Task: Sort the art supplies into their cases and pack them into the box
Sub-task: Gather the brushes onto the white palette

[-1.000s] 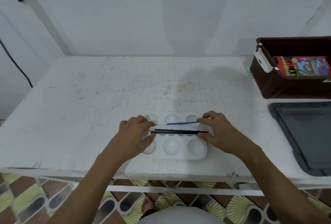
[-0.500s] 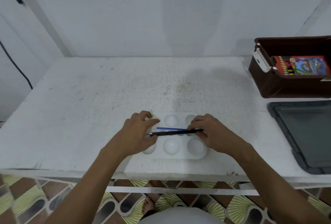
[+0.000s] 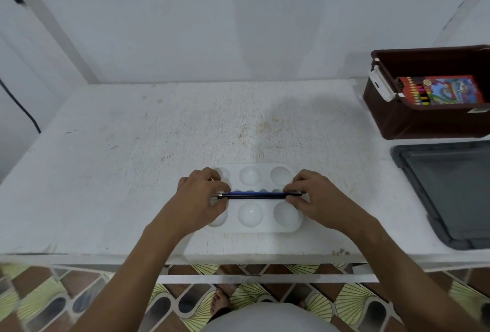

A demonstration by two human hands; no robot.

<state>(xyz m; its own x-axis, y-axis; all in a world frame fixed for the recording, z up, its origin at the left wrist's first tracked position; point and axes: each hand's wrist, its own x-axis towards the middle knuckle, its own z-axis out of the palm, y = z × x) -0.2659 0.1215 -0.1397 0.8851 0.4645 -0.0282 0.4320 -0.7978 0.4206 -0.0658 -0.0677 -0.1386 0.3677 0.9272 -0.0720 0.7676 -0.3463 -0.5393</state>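
Left hand (image 3: 201, 196) and right hand (image 3: 313, 196) each pinch one end of a small bundle of paintbrushes (image 3: 254, 195): blue and black handles, held together. The bundle lies left-to-right along the middle groove of the white paint palette (image 3: 261, 227), which sits on the table (image 3: 132, 146) near its front edge.

Long axis runs straight between the hands, so neither is nearer. The brown box (image 3: 413, 119) stands well off to the right rear with a crayon pack (image 3: 440, 90) inside; the right hand is on that side. A grey lid (image 3: 450, 188) lies in front of the box.

Brush count unclear: handles overlap. Bristle tips are hidden under the left fingers. Box and lid are cut off at the right edge.
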